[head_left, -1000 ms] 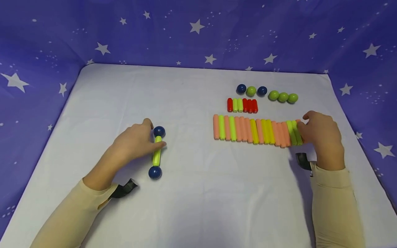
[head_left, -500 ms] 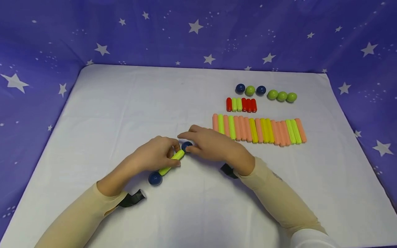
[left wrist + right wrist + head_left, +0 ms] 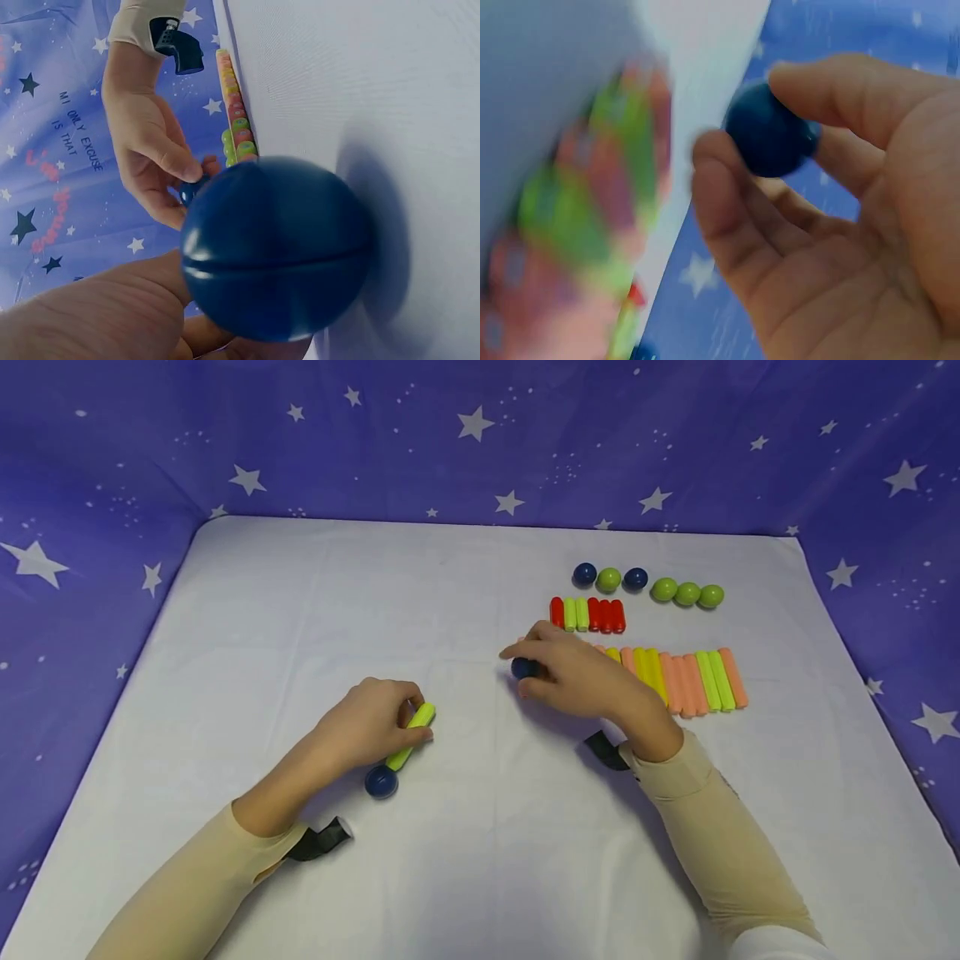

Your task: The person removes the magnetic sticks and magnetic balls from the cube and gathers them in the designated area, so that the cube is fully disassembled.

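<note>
My left hand [image 3: 371, 722] pinches a yellow-green stick [image 3: 422, 716] between thumb and fingers. On the stick's near end sits a dark blue ball [image 3: 382, 782], which fills much of the left wrist view. My right hand [image 3: 585, 672] pinches a second dark blue ball [image 3: 769, 129] between thumb and fingertips, apart from the stick. In the head view this hand overlaps the left part of a row of long sticks [image 3: 682, 685] in salmon, yellow and yellow-green, hiding several of them.
Behind the long sticks lie short red and yellow-green sticks [image 3: 605, 616]. Farther back stand blue and green balls [image 3: 687, 594] in a line. A purple star-patterned cloth [image 3: 390, 443] rises around the back and sides of the white table [image 3: 465, 877].
My right hand came from the right end of the long sticks to the stick's far ball, then pulled it off and carried it right. My left hand took hold of the stick and tilted it.
</note>
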`<act>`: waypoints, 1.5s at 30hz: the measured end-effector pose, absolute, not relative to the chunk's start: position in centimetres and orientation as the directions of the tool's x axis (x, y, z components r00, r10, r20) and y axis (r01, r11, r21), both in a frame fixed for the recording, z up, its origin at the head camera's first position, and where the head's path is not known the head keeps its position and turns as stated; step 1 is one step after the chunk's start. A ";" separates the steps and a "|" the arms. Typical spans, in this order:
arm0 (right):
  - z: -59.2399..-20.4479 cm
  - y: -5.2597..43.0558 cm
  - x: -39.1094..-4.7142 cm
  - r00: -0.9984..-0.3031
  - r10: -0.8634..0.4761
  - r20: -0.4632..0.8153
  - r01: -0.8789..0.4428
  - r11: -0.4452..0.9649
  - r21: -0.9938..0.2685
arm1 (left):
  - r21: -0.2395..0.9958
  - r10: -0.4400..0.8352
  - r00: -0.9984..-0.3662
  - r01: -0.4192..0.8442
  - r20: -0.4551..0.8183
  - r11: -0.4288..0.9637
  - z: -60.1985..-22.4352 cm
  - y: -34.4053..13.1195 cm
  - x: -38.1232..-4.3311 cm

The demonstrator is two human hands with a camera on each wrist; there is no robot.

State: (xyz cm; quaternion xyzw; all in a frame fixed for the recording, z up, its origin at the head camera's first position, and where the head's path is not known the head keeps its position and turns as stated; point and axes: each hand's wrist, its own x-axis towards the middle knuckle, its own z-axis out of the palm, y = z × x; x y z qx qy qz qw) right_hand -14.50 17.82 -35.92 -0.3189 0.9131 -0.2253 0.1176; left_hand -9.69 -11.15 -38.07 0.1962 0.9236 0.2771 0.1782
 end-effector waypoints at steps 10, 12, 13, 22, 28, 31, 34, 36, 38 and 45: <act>-35.3 29.5 -17.8 -0.997 -0.080 0.018 -0.077 0.822 -0.564 | 0.558 0.456 -0.867 0.280 -0.203 0.781 -38.5 -11.3 -10.1; -34.8 32.2 -18.3 -0.999 0.034 0.014 0.021 0.830 -0.557 | 0.561 0.458 -0.866 0.281 -0.202 0.779 -38.5 -11.4 -10.2; -34.6 33.5 -18.6 -0.997 0.082 0.008 0.064 0.832 -0.552 | 0.562 0.459 -0.865 0.281 -0.202 0.778 -38.5 -11.4 -10.3; -35.1 41.6 -21.9 -0.962 0.211 -0.172 0.258 0.910 -0.325 | 0.579 0.469 -0.861 0.284 -0.197 0.765 -38.8 -11.8 -10.6; -36.7 42.8 -23.9 -0.941 0.205 -0.268 0.280 0.919 -0.279 | 0.583 0.472 -0.858 0.281 -0.204 0.762 -39.0 -11.9 -10.8; -37.2 42.9 -24.5 -0.942 0.213 -0.261 0.285 0.916 -0.282 | 0.586 0.477 -0.855 0.283 -0.205 0.759 -39.0 -11.9 -10.8; -37.4 42.9 -24.9 -0.941 0.217 -0.258 0.289 0.914 -0.285 | 0.591 0.483 -0.852 0.286 -0.203 0.754 -39.1 -11.9 -10.8; -37.4 43.0 -25.0 -0.936 0.227 -0.267 0.303 0.909 -0.288 | 0.595 0.487 -0.851 0.290 -0.199 0.750 -39.1 -11.9 -10.8; -37.4 43.1 -25.1 -0.931 0.235 -0.279 0.315 0.904 -0.288 | 0.596 0.490 -0.850 0.296 -0.193 0.747 -39.1 -12.0 -10.8; -36.1 43.3 -23.8 -0.940 0.217 -0.262 0.285 0.923 -0.259 | 0.590 0.501 -0.846 0.315 -0.181 0.744 -38.9 -12.0 -10.8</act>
